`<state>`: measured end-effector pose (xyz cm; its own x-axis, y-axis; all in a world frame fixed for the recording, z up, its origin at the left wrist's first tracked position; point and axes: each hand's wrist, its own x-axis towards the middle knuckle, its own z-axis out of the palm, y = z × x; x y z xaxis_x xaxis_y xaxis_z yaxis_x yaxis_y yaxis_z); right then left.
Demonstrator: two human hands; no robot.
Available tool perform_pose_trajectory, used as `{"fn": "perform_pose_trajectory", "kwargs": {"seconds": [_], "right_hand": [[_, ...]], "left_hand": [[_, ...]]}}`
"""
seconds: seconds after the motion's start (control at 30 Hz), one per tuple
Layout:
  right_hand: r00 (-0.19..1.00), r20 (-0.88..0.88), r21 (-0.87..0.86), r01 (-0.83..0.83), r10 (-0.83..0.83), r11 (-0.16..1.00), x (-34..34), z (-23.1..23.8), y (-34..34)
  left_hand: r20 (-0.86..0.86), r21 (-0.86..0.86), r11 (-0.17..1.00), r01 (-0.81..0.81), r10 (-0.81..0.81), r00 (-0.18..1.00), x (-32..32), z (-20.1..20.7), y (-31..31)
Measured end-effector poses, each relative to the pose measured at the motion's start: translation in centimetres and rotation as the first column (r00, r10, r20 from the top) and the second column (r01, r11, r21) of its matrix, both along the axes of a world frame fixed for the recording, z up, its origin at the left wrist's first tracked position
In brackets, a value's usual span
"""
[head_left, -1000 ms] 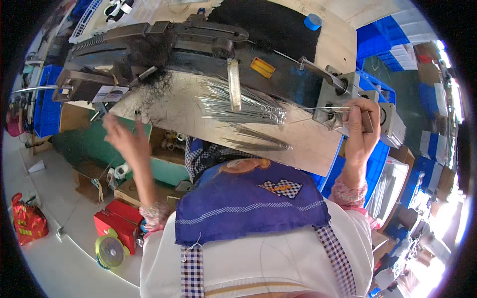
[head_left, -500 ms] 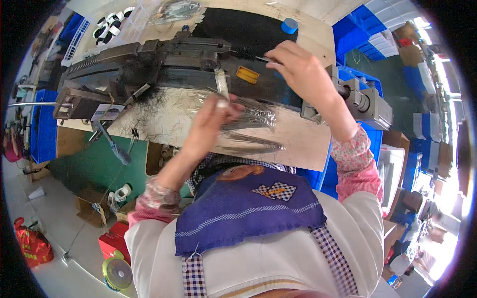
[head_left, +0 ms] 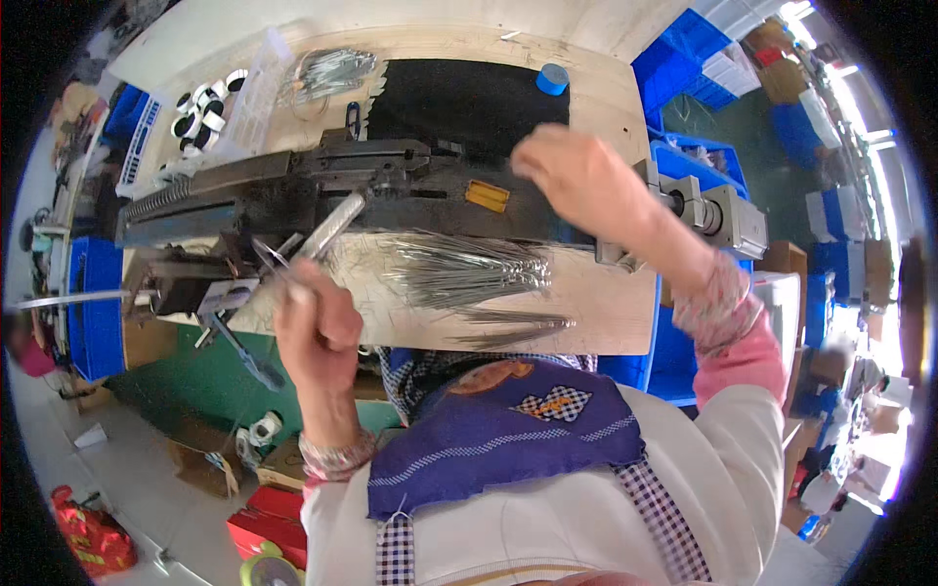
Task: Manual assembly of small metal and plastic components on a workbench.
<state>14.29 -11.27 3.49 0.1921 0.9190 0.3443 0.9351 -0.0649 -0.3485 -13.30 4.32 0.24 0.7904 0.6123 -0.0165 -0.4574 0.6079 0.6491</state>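
My left hand (head_left: 320, 317) is closed near the left part of the long dark metal machine (head_left: 293, 186). A flat silver metal bar (head_left: 334, 225) slants up from its fingers to the machine; the bar's lower end is hidden by the hand. A thin pointed silver piece (head_left: 269, 254) shows beside these fingers; whether I hold it I cannot tell. My right hand (head_left: 576, 186) is over the machine's right part, fingertips pinched together, and what they hold is hidden. Left of it lies a small yellow block (head_left: 487, 196). Bundles of thin grey metal wires (head_left: 469, 273) lie in front.
White rolls (head_left: 200, 117) sit in a clear bin at the back left. More wires (head_left: 335, 73), a black cloth (head_left: 459, 98) and a blue round lid (head_left: 552, 79) lie at the back. A metal motor-like unit (head_left: 718, 220) and blue crates (head_left: 699, 161) stand right.
My left hand and the silver bar have moved left along the machine. My right hand remains over the right part; the thin silver piece in its fingertips no longer shows. The view has shifted slightly.
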Motion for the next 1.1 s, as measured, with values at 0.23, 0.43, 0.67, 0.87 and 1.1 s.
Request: {"fn": "perform_pose_trajectory", "kwargs": {"seconds": [0.23,0.43,0.67,0.87,1.1], "right_hand": [[0.98,0.16,-0.633,0.193,-0.117,0.75,8.3,-2.0,10.6],[0.962,-0.271,-0.395,-0.098,-0.014,0.913,3.6,3.2,1.6],[0.973,0.05,0.093,-0.229,0.225,0.969,0.7,-0.5,2.8],[0.964,-0.244,0.152,-0.069,0.105,0.986,0.3,-1.8,5.0],[0.977,-0.18,0.156,-0.09,0.118,0.984,0.3,-2.6,5.3]], "left_hand": [[-0.543,0.798,0.284,0.531,-0.041,0.839,13.1,-0.9,-3.3],[-0.616,0.721,0.294,0.628,-0.144,0.774,17.1,-1.8,-1.2],[0.145,0.737,-0.664,0.13,0.343,0.928,13.2,2.7,1.1],[0.324,0.937,-0.298,-0.181,0.555,0.766,8.4,-0.8,-0.5],[-0.075,-0.228,0.898,0.376,-0.402,0.913,7.4,-1.1,-2.2]]}}
